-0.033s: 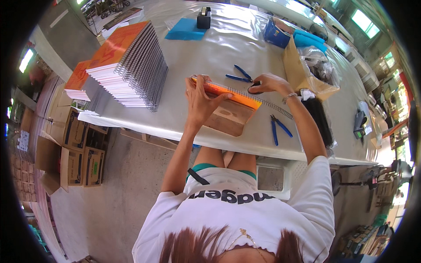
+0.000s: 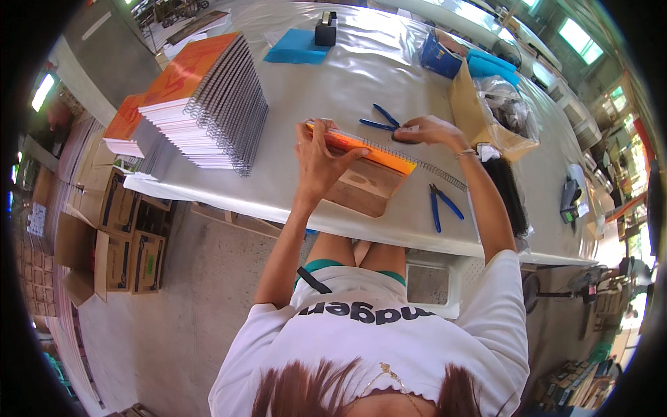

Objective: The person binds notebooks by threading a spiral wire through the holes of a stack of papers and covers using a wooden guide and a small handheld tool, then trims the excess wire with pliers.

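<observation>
My left hand point(image 2: 321, 161) is closed on an orange notebook point(image 2: 389, 158), thumb on the near side and fingers over its upper edge. The notebook leans against a brown wooden block point(image 2: 365, 187) near the table's front edge. A thin metal spiral coil point(image 2: 445, 178) runs along the notebook's edge and sticks out past its right end. Beyond it, my right hand point(image 2: 432, 132) is closed round a small dark object point(image 2: 401, 137), mostly hidden by the fingers. Blue-handled pliers point(image 2: 379, 122) lie just left of these fingertips. A second blue-handled pair of pliers point(image 2: 445, 205) lies right of the block.
A tall stack of spiral-bound orange notebooks point(image 2: 208, 97) stands at left. A black tape dispenser point(image 2: 325, 31) sits on a blue sheet point(image 2: 292, 47) at the back. At right are a cardboard box point(image 2: 467, 104) with plastic wrapping and a bundle of black coils point(image 2: 506, 191).
My right hand has turned slightly, and its fingers now cover more of the small dark object. My left hand and the notebook stay in place.
</observation>
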`<state>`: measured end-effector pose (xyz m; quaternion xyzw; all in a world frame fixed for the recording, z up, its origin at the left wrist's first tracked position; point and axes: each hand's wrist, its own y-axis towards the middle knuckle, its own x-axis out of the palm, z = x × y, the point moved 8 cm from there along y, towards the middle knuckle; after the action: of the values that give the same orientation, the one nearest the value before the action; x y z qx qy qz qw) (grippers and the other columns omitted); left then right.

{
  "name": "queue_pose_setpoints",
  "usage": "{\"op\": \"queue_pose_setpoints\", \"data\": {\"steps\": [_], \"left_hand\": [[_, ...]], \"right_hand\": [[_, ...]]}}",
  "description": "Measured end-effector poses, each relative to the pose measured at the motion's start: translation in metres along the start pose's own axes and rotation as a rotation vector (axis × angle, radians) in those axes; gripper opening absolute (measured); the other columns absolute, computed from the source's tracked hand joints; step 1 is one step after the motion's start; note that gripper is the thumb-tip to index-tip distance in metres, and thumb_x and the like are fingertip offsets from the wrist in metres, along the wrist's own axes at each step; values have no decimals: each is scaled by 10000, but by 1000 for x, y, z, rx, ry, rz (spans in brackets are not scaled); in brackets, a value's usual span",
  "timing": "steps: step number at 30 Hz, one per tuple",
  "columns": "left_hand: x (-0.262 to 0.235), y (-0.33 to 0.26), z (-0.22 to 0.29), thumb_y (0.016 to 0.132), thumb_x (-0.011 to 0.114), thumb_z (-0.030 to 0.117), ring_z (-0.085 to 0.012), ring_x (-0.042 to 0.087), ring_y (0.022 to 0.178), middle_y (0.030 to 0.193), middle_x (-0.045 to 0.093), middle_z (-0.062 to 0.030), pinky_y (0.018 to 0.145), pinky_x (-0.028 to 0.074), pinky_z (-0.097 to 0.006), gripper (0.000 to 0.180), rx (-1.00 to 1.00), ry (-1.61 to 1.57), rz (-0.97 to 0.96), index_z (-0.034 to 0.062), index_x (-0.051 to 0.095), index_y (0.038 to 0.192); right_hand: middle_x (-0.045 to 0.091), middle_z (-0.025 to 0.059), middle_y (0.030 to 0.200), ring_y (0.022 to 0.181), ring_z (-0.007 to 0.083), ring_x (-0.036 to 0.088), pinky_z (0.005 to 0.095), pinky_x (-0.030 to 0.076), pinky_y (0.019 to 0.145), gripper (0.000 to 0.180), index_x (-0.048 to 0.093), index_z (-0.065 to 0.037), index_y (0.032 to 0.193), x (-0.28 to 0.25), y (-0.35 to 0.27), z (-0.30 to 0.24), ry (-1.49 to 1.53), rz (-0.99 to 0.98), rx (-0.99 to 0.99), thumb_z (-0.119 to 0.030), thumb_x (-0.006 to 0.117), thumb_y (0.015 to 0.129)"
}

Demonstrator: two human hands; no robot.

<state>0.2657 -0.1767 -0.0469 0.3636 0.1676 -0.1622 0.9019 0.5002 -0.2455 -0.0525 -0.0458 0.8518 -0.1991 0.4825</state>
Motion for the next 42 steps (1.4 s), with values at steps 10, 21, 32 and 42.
{"op": "queue_pose_setpoints", "data": {"steps": [10, 21, 32, 42], "left_hand": [[8, 5, -19, 712, 894, 369, -269, 493, 1081, 1070, 577, -45, 922, 412, -450, 520, -38, -125, -68, 133, 614, 1082], [0, 10, -17, 818, 810, 118, -246, 593, 961, 1063, 585, -77, 802, 530, -355, 309, -65, -327, -111, 85, 649, 1080], [-2, 9, -27, 914, 692, 63, -151, 558, 900, 1046, 571, -48, 820, 466, -272, 304, -96, -557, -117, 64, 591, 1200], [-2, 9, -36, 952, 654, 44, -62, 531, 884, 976, 546, 4, 801, 472, -224, 416, -213, -804, -173, 66, 488, 1332]], "right_hand": [[680, 118, 1140, 878, 175, 655, 328, 573, 807, 627, 621, -71, 1326, -2, 8, 16, -251, -117, 94, -573, 589, 954], [698, 78, 1068, 902, 181, 661, 306, 593, 726, 585, 624, -123, 1351, -2, 20, 22, -97, -123, 203, -553, 582, 956], [684, 99, 1012, 864, 180, 673, 338, 579, 809, 637, 639, -170, 1307, 3, 25, 26, -285, -164, 193, -664, 574, 911], [647, 138, 1040, 851, 205, 677, 328, 589, 815, 733, 617, -64, 1284, 18, 31, -10, -306, -294, 21, -687, 579, 900]]}}
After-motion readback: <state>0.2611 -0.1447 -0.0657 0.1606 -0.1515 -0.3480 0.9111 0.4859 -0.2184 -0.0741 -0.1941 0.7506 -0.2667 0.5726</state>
